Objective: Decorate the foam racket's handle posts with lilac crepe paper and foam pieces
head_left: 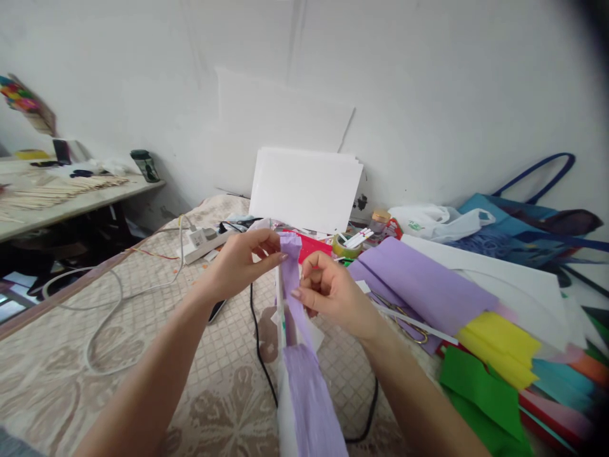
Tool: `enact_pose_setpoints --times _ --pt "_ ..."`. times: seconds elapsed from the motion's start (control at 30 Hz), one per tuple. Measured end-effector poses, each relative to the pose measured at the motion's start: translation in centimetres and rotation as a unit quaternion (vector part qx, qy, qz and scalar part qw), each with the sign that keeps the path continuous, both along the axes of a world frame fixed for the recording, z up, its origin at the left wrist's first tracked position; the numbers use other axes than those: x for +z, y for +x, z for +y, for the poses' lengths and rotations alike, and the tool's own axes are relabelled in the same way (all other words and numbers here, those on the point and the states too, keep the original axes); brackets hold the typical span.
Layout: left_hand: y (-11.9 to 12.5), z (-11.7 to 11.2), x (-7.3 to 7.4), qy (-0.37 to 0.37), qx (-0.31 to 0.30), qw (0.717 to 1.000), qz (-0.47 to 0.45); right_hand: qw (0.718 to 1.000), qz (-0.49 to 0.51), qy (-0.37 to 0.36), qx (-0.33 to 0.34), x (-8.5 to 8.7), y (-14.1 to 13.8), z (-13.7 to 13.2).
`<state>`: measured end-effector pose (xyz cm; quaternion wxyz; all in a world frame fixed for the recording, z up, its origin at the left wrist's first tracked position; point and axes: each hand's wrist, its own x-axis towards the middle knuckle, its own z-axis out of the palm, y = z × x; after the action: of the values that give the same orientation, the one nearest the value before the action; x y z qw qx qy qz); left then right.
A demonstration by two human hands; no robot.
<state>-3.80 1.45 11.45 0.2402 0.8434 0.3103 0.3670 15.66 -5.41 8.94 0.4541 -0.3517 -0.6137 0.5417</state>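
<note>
A long strip of lilac crepe paper runs up from the lower edge of the view to my two hands. My left hand pinches its top end, fingers closed on the folded paper. My right hand is curled and grips the same strip a little lower on its right side. A white strip or stick lies along the left edge of the lilac paper; what it is I cannot make out.
Stacked crepe sheets in lilac, yellow and green lie to the right, with scissors beside them. White sheets lean on the wall. A power strip, cables, a tape roll and a blue bag surround them.
</note>
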Motion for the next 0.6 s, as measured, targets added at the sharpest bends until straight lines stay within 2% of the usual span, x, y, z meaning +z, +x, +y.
enact_pose_setpoints --times 0.13,0.4,0.5,0.6 --pt "0.3 -0.1 0.0 0.004 0.009 1.0 -0.025 0.998 0.066 -0.019 -0.004 -0.1 -0.9 -0.2" --pt "1.9 -1.3 -0.3 0.047 0.073 0.991 -0.099 0.985 0.167 -0.016 -0.05 -0.7 -2.3 -0.9" --pt "1.8 -0.8 -0.6 0.027 0.07 0.991 -0.115 0.978 0.201 -0.015 -0.061 -0.9 -2.9 -1.1" --pt "1.4 0.2 -1.0 -0.014 0.041 0.989 -0.143 0.977 0.203 -0.012 -0.056 -1.1 -3.4 -1.0"
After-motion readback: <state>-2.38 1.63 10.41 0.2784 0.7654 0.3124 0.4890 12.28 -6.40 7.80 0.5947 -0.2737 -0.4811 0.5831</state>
